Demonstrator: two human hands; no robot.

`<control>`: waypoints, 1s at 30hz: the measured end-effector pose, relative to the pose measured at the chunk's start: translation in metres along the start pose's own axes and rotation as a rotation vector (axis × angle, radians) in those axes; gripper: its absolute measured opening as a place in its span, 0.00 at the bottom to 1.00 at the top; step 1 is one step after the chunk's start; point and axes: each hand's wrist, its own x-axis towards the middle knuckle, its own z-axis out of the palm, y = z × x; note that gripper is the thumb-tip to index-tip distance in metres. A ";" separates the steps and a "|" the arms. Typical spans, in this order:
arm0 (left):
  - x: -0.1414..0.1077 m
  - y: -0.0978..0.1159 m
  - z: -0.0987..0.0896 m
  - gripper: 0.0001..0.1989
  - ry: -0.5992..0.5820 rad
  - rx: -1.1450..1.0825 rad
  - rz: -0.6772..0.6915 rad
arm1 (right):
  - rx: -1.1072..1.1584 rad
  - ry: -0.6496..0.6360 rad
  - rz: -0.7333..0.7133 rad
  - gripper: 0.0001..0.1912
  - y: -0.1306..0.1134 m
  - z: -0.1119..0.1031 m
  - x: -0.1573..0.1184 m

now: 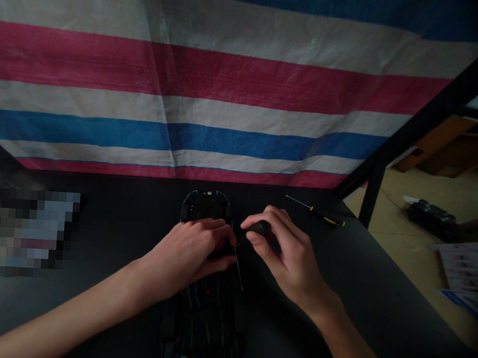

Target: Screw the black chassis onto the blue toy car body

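A dark toy car (208,317) lies lengthwise on the black table in front of me, apparently with its underside up. My left hand (192,249) rests across its middle, fingers curled at the car's right side. From the right, my right hand (289,252) grips the black handle of a short screwdriver (259,229) between thumb and fingers. The screwdriver's shaft points left at the car's side, close to my left fingertips. Shadow and the fingers hide where its tip meets the car.
Another screwdriver (321,214), yellow and black, lies at the table's back right. A blurred-out flat object (41,232) is on the left. A striped sheet (229,81) hangs behind the black table (126,226). Beyond the right edge, papers (468,274) and a dark object (431,218) lie lower down.
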 end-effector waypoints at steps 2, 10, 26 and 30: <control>0.000 0.000 0.000 0.11 -0.006 -0.010 -0.002 | 0.022 0.013 -0.007 0.07 0.002 0.000 0.000; 0.001 0.000 -0.001 0.11 -0.022 0.002 -0.012 | 0.039 -0.046 -0.045 0.16 0.009 -0.007 0.001; 0.001 0.001 -0.004 0.12 -0.039 0.008 -0.022 | -0.179 0.072 -0.012 0.15 0.003 0.000 0.004; 0.001 0.002 -0.005 0.12 -0.038 0.008 -0.016 | -0.241 0.114 -0.051 0.08 0.002 0.001 0.004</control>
